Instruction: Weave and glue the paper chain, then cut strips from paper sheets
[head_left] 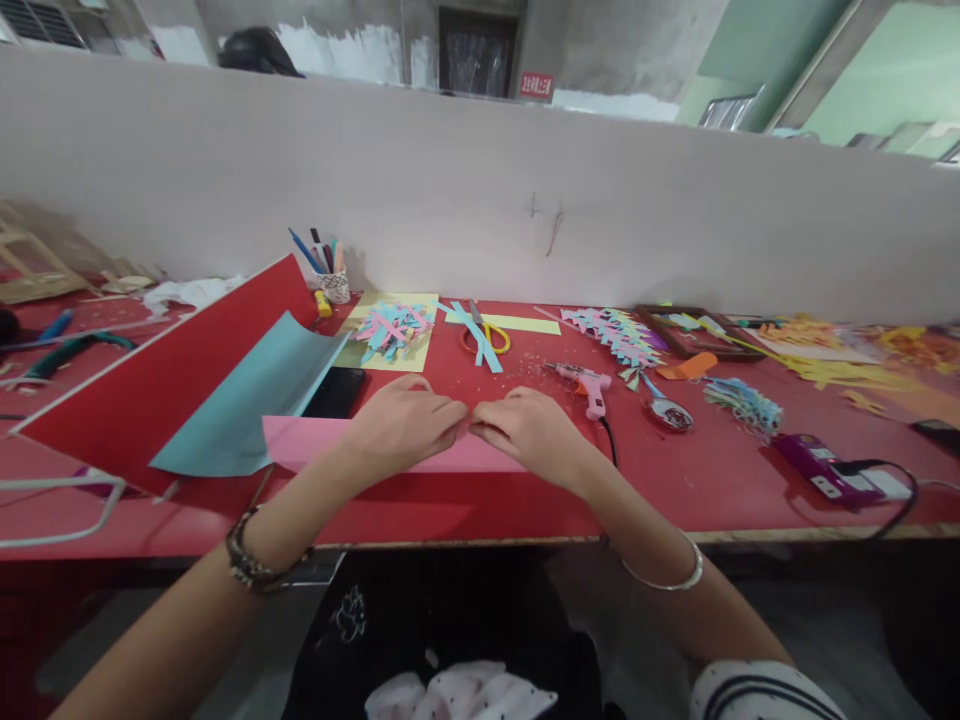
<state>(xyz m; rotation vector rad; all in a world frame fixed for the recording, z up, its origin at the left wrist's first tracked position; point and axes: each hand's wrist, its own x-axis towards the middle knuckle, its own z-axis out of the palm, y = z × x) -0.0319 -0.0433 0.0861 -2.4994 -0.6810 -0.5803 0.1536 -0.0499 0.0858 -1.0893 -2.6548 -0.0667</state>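
A long pink paper strip lies across the red tabletop close to its front edge. My left hand is closed at the strip's upper edge, with thumb and fingers pinched on the paper. My right hand meets it from the other side, its fingertips also pinched on the pink paper, almost touching the left ones. The hands cover much of the strip's upper edge. To the left, a blue paper sheet leans curled against a tilted red board. A dark phone-like slab lies behind the left hand.
Beyond my hands lie scissors, blue strips and a pile of cut paper. A pink glue gun with its cord is at right, near a spoon and a purple power block. A pen cup stands by the partition.
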